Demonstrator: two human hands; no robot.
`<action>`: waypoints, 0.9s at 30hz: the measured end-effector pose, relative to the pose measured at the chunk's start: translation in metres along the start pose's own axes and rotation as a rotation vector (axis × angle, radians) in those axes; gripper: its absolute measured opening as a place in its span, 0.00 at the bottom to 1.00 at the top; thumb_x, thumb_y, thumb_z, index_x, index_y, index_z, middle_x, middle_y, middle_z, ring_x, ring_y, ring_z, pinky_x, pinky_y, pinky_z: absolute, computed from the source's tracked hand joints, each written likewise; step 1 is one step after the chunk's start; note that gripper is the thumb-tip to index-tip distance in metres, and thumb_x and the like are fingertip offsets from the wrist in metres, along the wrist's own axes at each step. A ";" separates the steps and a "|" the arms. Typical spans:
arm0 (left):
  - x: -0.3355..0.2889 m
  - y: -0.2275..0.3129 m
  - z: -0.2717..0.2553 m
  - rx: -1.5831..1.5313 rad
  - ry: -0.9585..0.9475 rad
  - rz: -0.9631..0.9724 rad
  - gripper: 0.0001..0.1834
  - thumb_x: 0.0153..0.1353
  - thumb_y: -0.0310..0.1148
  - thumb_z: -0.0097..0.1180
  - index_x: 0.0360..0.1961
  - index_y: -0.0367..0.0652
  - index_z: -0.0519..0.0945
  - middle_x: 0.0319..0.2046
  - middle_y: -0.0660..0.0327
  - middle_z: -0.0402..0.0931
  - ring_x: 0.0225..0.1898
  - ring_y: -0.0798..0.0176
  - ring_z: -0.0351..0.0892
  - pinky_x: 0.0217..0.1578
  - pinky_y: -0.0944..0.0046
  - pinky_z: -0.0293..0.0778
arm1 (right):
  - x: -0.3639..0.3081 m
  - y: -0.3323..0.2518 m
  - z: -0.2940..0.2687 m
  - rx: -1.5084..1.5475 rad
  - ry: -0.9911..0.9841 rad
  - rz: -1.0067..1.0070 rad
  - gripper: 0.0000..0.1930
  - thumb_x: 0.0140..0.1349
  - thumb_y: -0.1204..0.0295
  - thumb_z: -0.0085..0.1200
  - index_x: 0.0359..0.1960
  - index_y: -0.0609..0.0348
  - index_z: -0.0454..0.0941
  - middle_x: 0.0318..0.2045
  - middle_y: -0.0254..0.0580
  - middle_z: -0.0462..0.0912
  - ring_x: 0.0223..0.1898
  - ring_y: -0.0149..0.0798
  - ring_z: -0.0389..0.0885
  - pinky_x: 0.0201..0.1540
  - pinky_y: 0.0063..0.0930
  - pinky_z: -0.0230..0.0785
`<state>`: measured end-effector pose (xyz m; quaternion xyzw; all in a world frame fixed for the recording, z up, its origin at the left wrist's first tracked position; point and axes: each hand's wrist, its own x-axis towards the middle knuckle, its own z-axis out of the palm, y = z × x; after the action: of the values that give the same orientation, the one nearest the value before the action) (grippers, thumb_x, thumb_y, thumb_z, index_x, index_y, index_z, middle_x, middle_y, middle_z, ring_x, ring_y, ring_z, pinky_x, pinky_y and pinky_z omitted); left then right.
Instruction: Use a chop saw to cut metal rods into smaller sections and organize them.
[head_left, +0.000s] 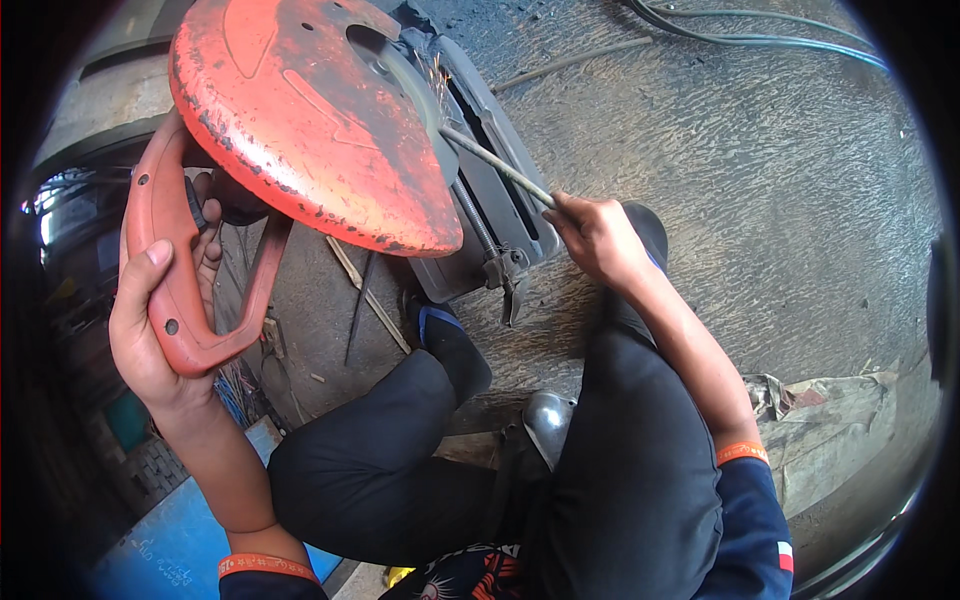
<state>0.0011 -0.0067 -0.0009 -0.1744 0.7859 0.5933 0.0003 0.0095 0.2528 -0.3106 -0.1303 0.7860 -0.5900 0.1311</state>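
Left grip (pixel 140 335) is wrapped round the saw handle (pixel 170 265), right grip (pixel 603 243) is closed on the rod (pixel 503 173), which crosses the base's (pixel 540 237) right edge to the disc (pixel 415 92), and with sparks (pixel 437 75) flying I'd call it mid-cut, getting right through still left.

The view's top edge is cutting off the red saw cover (pixel 310 120). The handle (pixel 165 260) is partly hiding the left fingers (pixel 212 211). The right fingers (pixel 574 216) are covering the rod's near end. Sparks (pixel 438 72) are looking too tiny to count.
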 end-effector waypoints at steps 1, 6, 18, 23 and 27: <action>0.000 0.000 0.000 0.002 0.004 -0.002 0.32 0.59 0.30 0.50 0.64 0.28 0.58 0.53 0.44 0.69 0.53 0.53 0.73 0.57 0.57 0.67 | 0.000 0.002 0.001 -0.003 -0.005 0.015 0.10 0.62 0.72 0.55 0.39 0.67 0.78 0.20 0.58 0.74 0.19 0.50 0.70 0.26 0.36 0.67; 0.000 0.000 0.002 0.013 0.013 0.013 0.32 0.59 0.31 0.50 0.63 0.28 0.59 0.53 0.43 0.70 0.53 0.53 0.73 0.57 0.57 0.68 | 0.000 0.009 0.004 -0.131 0.074 -0.179 0.14 0.59 0.74 0.57 0.47 0.65 0.78 0.24 0.54 0.77 0.27 0.54 0.79 0.27 0.39 0.70; 0.001 0.002 0.001 0.024 0.027 -0.023 0.31 0.60 0.30 0.50 0.62 0.28 0.60 0.48 0.44 0.73 0.49 0.55 0.75 0.53 0.61 0.70 | -0.002 -0.001 -0.006 -0.028 -0.072 0.232 0.15 0.65 0.64 0.48 0.36 0.65 0.81 0.22 0.50 0.78 0.21 0.51 0.77 0.28 0.40 0.69; -0.001 0.002 0.006 0.015 0.038 -0.017 0.30 0.60 0.30 0.50 0.62 0.29 0.60 0.48 0.43 0.73 0.48 0.56 0.75 0.53 0.61 0.71 | 0.003 0.007 -0.011 0.413 -0.158 0.321 0.20 0.68 0.61 0.42 0.33 0.65 0.80 0.16 0.36 0.71 0.18 0.33 0.69 0.24 0.32 0.63; -0.002 0.002 0.010 0.021 0.042 0.005 0.31 0.60 0.31 0.50 0.63 0.29 0.59 0.49 0.42 0.72 0.48 0.55 0.75 0.54 0.60 0.70 | 0.001 0.008 -0.013 0.594 -0.320 0.492 0.20 0.68 0.60 0.42 0.32 0.65 0.79 0.16 0.33 0.69 0.21 0.30 0.69 0.26 0.30 0.62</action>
<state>0.0006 0.0034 -0.0018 -0.1849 0.7924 0.5810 -0.0159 0.0032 0.2659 -0.3146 0.0148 0.5589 -0.7145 0.4205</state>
